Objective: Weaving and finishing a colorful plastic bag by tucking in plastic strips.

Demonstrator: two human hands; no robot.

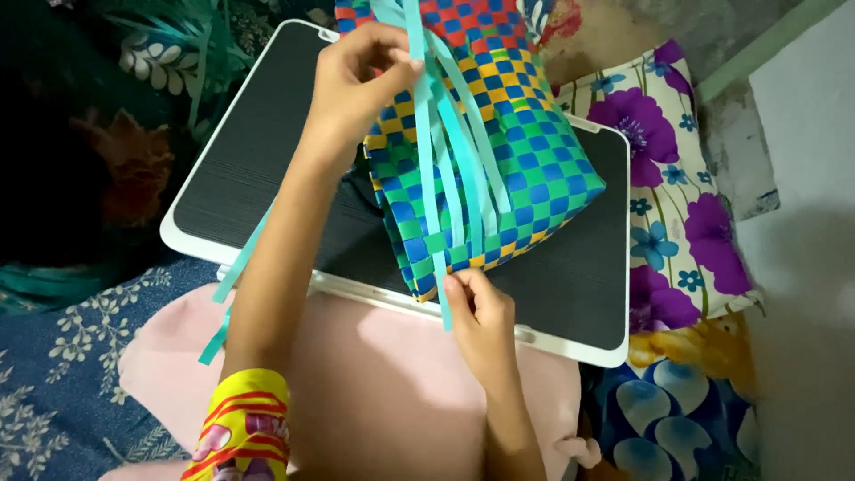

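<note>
— Where does the strip (434, 191) lie from the fingers?
— It runs top to bottom down the basket (485, 151), frame centre. The right hand (478, 312) pinches its lower end; the left hand (361, 76), upper centre, pinches the top.
— Anything in the way?
— Loose strips beside it; the basket rests on a black board (258, 151).

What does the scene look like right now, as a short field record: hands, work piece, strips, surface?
left hand: pinching light blue strips at the top of the basket
right hand: pinching one strip's end at the basket's lower edge
woven basket: checkered blue, green, yellow, red; lying tilted on the board
light blue strips: several loose, draped down the basket's side
black board: white-rimmed, under the basket
surroundings: floral cloth at right
</note>
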